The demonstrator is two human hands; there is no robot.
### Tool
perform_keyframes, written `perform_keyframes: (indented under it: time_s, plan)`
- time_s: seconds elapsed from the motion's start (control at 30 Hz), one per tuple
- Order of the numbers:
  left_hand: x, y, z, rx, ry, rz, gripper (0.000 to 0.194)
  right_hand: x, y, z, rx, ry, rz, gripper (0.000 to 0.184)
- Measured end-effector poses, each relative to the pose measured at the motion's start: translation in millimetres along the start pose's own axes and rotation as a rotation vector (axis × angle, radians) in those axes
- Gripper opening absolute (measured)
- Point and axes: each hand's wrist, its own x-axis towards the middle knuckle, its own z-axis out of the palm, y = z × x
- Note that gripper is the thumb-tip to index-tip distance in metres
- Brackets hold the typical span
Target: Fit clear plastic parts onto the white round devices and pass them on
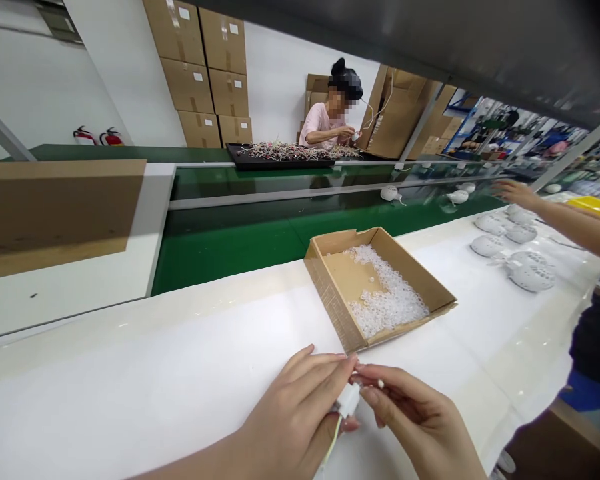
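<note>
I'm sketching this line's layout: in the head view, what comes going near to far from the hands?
Left hand holding a white plastic part, right hand → cardboard tray of clear plastic rings → green conveyor belt → black tray → seated co-worker

free path: white bench top [130, 407] left of left hand [293, 417], lower left of frame | in the way: cardboard tray of plastic rings [345, 280] just above right hand [415, 420] | beyond it: green conveyor belt [220, 257], mid frame | right side: co-worker's arm [565, 220] reaching over bench
</note>
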Motion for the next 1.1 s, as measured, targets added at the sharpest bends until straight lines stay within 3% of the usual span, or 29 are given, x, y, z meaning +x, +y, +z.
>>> perform_keyframes:
  time_s: [0.13, 0.23, 0.37, 0.43, 0.6, 0.77, 0.9, 0.93, 1.0, 1.1]
  plan:
    - [2, 2, -1.4, -0.012, -0.016, -0.007, 0.066, 1, 1, -1, -0.014, -0.004, 0.008, 0.009]
    - [3, 3, -2.3, -0.033, 0.029, 0.015, 0.062, -1, 0, 0, -0.048, -0.02, -0.006, 0.011]
    - [3, 3, -1.9, -0.11, 0.092, 0.011, 0.061, -9, 1, 5, -0.09, 0.052, 0.037, 0.013]
    - [4, 4, -1.9, -0.171, 0.116, 0.005, 0.06, -14, 4, 6, -0.124, 0.06, -0.026, 0.017]
    - [6, 6, -2.4, -0.271, 0.174, -0.01, 0.059, -19, 14, 4, -0.306, -0.067, -0.332, 0.046]
    - [5, 2, 0.5, -0.353, 0.196, -0.176, 0.052, -12, 4, -7, -0.484, 0.062, -0.392, 0.037]
    - [2, 1, 2.7, -0.457, 0.215, -0.301, 0.043, 34, -22, -47, -0.734, 0.219, -0.407, 0.03]
    - [2, 1, 3.0, -0.467, 0.212, -0.313, 0.041, 52, -29, -58, -0.863, 0.188, -0.374, 0.025]
    - [2, 0, 3.3, -0.444, 0.213, -0.319, 0.038, 92, -37, -74, -1.098, -0.01, -0.266, 0.023]
    - [3, -4, 1.6, -0.305, 0.237, -0.268, 0.036, 145, -33, -82, -1.247, -0.247, -0.14, 0.019]
